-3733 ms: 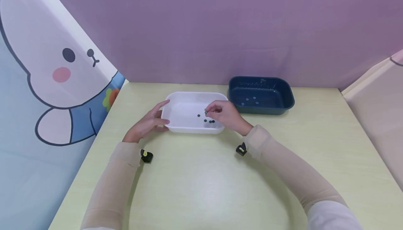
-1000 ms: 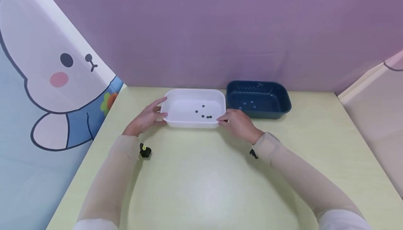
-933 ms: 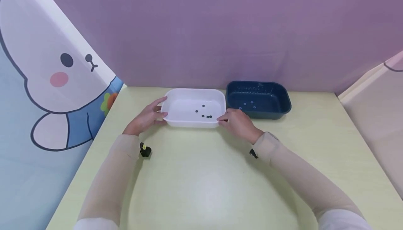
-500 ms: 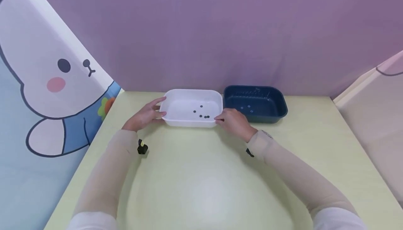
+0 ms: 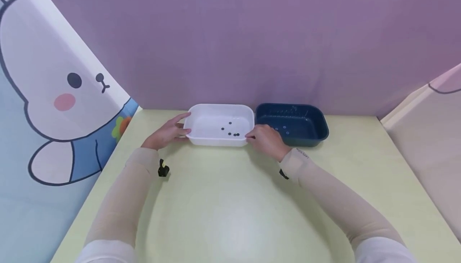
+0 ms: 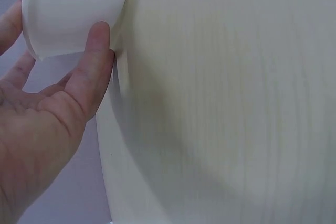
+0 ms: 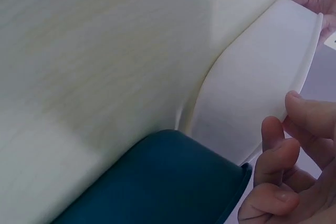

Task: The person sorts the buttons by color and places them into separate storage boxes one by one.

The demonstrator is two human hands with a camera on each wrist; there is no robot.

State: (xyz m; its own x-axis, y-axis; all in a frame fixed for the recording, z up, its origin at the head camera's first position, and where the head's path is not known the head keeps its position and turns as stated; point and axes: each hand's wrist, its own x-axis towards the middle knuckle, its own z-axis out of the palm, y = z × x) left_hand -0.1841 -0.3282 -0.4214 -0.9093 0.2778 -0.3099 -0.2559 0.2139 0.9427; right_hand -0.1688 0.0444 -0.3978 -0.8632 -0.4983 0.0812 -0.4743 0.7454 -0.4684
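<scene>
A white rectangular tray (image 5: pixel 207 123) stands near the back of the table, with several small dark round pieces (image 5: pixel 229 134) lying on the right half of its floor. My left hand (image 5: pixel 168 132) grips its left end, the fingers spread around rim and wall. At the front right corner, my right hand (image 5: pixel 268 139) pinches the rim between thumb and fingers; the right wrist view shows the thumb (image 7: pixel 310 116) on the rim and fingertips against the wall. To the right is a dark blue tray (image 5: pixel 304 126) with a few small pale-looking rings (image 5: pixel 284 127) on its floor, partly hidden by my right hand.
A pale yellow-green table (image 5: pixel 223 199) carries both trays, which stand side by side, almost touching. Close behind them rises a purple backdrop (image 5: pixel 230 43). A cartoon-printed cloth (image 5: pixel 47 107) hangs at the left, a pale one (image 5: pixel 428 135) at the right.
My right hand earlier pinched a small round piece over the white tray; that piece now lies inside and the hand holds the rim. The white tray has shifted back toward the backdrop.
</scene>
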